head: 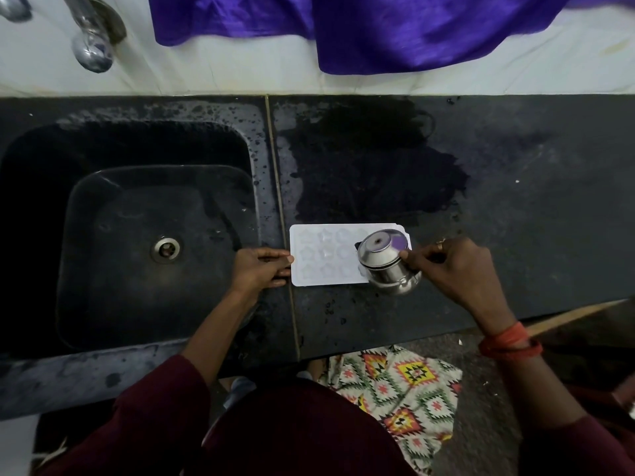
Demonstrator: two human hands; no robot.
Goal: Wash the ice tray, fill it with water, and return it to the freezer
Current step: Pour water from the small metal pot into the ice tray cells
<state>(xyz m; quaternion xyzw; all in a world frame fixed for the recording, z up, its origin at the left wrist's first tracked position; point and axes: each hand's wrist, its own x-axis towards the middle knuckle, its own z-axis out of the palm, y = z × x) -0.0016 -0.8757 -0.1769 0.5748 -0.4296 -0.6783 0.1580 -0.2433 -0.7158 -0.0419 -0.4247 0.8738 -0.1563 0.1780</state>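
Note:
A white ice tray (326, 255) with star-shaped moulds lies flat on the dark counter (515, 201), just right of the sink. My left hand (261, 267) holds the tray's left edge, thumb on top. My right hand (446, 266) grips a small steel cup (388, 261), tilted over the tray's right end with its mouth facing up and left. Whether water is leaving the cup cannot be made out.
A black sink (103, 235) with a metal drain (166, 249) lies to the left, a steel tap (91, 46) above it. A wet patch (371, 166) darkens the counter behind the tray. Purple cloth (378, 25) hangs over the white wall tiles.

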